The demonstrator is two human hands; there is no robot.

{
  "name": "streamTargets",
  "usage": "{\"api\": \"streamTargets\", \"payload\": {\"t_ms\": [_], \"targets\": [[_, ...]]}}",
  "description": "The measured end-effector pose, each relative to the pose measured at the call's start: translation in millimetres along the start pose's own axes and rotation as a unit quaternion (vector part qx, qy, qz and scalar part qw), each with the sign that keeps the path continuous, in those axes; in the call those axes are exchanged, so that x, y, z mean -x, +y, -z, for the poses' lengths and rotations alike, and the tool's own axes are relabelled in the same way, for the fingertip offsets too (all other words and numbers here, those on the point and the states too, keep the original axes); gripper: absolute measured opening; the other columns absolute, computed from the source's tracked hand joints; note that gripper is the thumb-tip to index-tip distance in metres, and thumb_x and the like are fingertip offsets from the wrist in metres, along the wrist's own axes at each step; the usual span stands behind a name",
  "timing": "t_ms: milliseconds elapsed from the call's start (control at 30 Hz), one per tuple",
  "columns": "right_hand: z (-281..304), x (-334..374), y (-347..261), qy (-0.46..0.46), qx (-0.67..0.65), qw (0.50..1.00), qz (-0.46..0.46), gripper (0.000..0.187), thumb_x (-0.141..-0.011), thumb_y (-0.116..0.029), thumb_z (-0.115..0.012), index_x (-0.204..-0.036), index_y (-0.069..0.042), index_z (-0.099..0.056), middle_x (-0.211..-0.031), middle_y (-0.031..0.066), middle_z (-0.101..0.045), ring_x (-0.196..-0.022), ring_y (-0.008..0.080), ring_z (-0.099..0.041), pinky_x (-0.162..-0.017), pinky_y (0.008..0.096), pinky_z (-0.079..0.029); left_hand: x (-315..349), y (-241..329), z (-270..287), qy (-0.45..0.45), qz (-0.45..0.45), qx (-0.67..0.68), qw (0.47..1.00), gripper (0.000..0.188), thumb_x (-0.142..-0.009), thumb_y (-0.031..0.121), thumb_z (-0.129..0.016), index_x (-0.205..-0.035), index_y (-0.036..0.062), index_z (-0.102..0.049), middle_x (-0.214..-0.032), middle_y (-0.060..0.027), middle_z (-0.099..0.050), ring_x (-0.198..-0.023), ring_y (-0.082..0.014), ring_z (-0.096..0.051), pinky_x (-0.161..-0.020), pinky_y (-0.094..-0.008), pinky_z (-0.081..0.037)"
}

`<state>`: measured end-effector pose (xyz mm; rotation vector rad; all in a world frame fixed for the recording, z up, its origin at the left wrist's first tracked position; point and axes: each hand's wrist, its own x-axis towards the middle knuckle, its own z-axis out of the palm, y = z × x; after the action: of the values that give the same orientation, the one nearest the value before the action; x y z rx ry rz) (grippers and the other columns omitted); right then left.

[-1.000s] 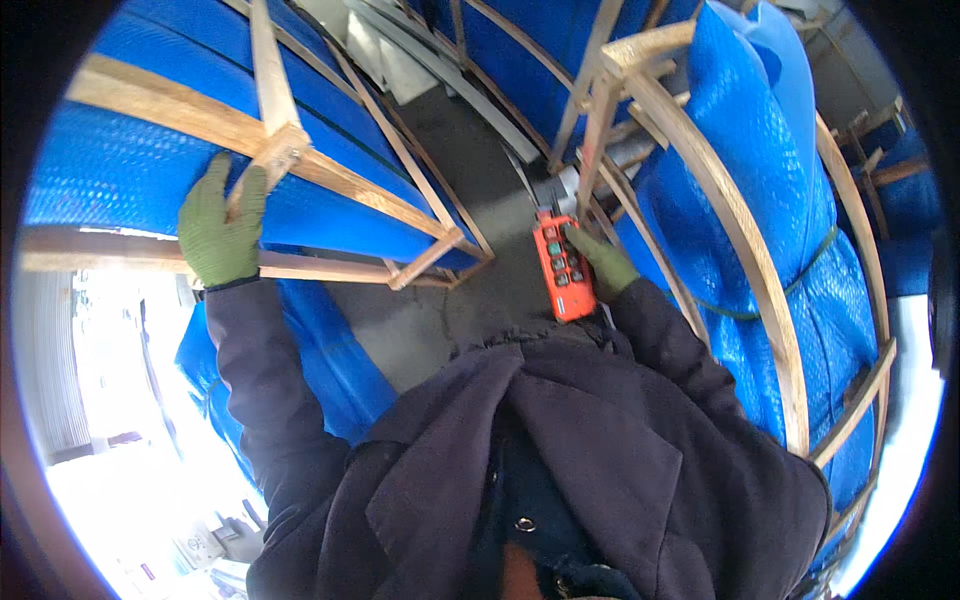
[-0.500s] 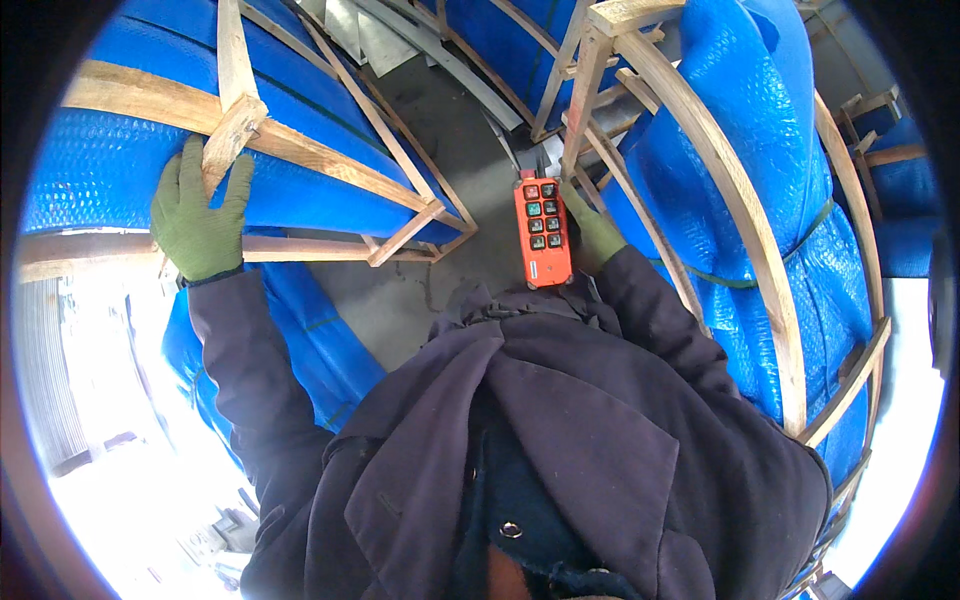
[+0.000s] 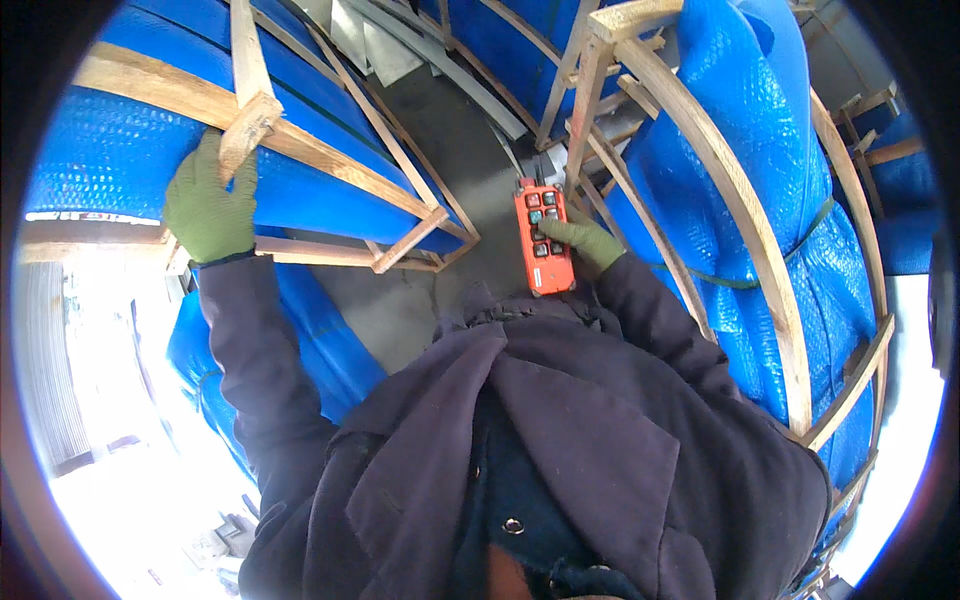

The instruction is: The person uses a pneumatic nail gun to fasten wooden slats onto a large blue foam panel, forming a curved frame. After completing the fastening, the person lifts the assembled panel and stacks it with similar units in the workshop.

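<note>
My left hand [image 3: 212,210], in a green knit glove, is closed round the short end of a wooden batten [image 3: 248,130] on a crate frame at the left. Its fingertips go behind the wood, and the thumb lies along the right side. My right hand [image 3: 590,240], gloved the same way, holds an orange crane remote control [image 3: 550,272] upright in front of my chest. The thumb lies over the buttons in the remote's right column; the other fingers are hidden behind it.
Blue bubble-textured wrapping [image 3: 110,150] fills the left crate. On the right, a taller crate with bent-looking wooden slats [image 3: 745,200] holds a bulky load in blue wrapping [image 3: 790,120]. Between them runs a grey floor [image 3: 420,120], with long pale metal strips [image 3: 460,75] at the far end.
My right thumb has come round from the remote's side onto its buttons. The fingers of my left hand have drawn in closer round the batten. The left crate appears shifted slightly right in view.
</note>
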<state>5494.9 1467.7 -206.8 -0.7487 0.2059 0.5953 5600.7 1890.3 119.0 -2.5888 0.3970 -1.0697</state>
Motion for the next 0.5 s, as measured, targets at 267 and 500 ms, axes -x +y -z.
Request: {"api": "streamTargets", "payload": {"t_ms": [267, 500], "targets": [[-20, -5, 14, 0.009, 0.083, 0.996, -0.013, 0.051, -0.102, -0.020, -0.085, -0.148, -0.008, -0.066, -0.119, 0.0026, -0.077, -0.101, 0.0149, -0.073, -0.089, 0.0369, -0.063, 3, -2, -12, 0.042, 0.000, -0.003, 0.999, 0.059, -0.092, 0.044, -0.089, -0.143, 0.0155, -0.076, -0.126, -0.0147, -0.078, -0.114, -0.0405, -0.073, -0.096, -0.0594, -0.055], [-20, -4, 17, 0.013, 0.088, 0.996, -0.011, 0.050, -0.102, -0.024, -0.086, -0.145, -0.007, -0.067, -0.115, 0.0040, -0.076, -0.098, 0.0146, -0.073, -0.088, 0.0367, -0.063, 4, 2, -13, 0.061, -0.003, -0.007, 0.998, 0.058, -0.092, 0.042, -0.091, -0.139, 0.0121, -0.077, -0.119, -0.0159, -0.080, -0.106, -0.0408, -0.075, -0.091, -0.0569, -0.057]]}}
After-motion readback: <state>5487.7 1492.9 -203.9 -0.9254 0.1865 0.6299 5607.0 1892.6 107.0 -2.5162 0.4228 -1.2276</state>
